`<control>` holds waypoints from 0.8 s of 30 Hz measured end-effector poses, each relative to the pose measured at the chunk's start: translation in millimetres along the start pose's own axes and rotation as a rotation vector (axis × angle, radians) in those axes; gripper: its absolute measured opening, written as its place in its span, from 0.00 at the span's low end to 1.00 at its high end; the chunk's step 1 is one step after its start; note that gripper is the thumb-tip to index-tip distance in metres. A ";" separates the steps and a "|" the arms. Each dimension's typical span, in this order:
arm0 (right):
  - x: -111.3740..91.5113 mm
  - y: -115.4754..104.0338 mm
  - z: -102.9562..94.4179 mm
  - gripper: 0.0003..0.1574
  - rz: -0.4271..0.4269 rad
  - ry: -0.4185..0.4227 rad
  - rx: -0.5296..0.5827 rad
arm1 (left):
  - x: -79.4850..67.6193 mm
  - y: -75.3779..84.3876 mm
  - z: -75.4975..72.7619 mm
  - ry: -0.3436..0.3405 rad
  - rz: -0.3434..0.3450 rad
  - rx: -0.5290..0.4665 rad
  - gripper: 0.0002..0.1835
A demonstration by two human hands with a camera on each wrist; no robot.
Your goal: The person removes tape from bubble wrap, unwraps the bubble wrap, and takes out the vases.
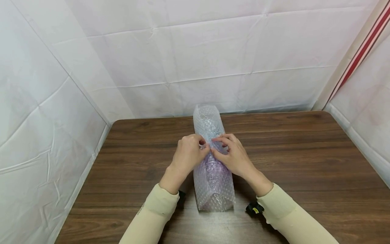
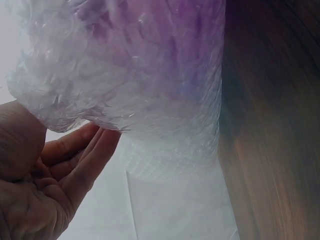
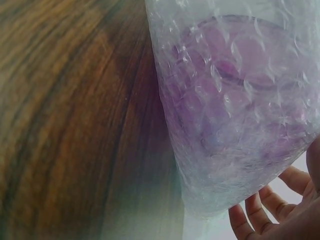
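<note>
A long roll of bubble wrap (image 1: pixel 213 183) lies lengthwise on the table. Through its layers shows something purple and see-through with a round rim (image 3: pixel 240 50), its kind hidden by the bubbles. On the roll's upper side, near the middle, my left hand (image 1: pixel 189 152) pinches the wrap between thumb and forefinger. Across from it, my right hand (image 1: pixel 236 156) touches the wrap with its fingertips, thumb and forefinger apart. The right wrist view has the right fingers (image 3: pixel 272 202) loosely spread against the wrap.
The brown wood-grain table (image 1: pixel 292 152) has rounded far corners. White sheeting (image 1: pixel 198 51) hangs behind it and on both sides, with a red stripe (image 1: pixel 362 51) at the right corner. The roll's far end reaches the table's back edge.
</note>
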State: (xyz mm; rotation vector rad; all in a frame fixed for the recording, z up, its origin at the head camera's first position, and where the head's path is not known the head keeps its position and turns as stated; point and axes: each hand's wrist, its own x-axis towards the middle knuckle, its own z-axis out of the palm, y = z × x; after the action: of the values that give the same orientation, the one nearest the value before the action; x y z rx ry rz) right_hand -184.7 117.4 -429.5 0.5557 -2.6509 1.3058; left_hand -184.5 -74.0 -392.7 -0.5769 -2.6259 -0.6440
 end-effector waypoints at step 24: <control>0.8 1.6 -0.6 0.23 -0.030 -0.014 0.004 | 0.8 1.7 -2.8 -0.034 -0.073 -0.011 0.08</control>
State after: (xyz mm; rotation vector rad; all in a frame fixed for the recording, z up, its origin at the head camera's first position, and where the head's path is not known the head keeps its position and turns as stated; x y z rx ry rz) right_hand -186.0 118.6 -430.1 0.6047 -2.6416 1.3039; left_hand -183.6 -73.8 -389.4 -0.5020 -2.6873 -0.6770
